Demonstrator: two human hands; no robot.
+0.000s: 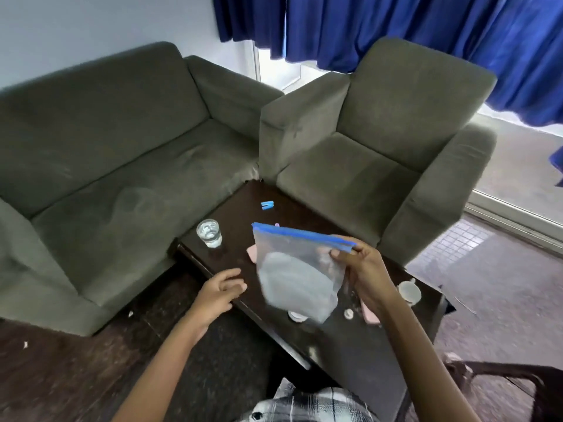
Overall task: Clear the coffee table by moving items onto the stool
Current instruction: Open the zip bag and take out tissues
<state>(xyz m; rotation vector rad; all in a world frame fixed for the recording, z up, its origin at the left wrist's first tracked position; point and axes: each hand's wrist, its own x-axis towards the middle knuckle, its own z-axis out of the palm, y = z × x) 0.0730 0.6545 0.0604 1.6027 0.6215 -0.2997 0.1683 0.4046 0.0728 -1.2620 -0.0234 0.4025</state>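
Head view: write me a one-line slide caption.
Right hand holds a blue-zip plastic bag above the dark coffee table, where a water glass stands; left hand hovers open by its near edge.

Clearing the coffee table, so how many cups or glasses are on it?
2: a clear glass near the left edge, a white cup near the right edge. The held bag may hide others.

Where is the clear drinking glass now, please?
In the head view, the clear drinking glass stands on the dark coffee table, at its left corner, beside the grey sofa.
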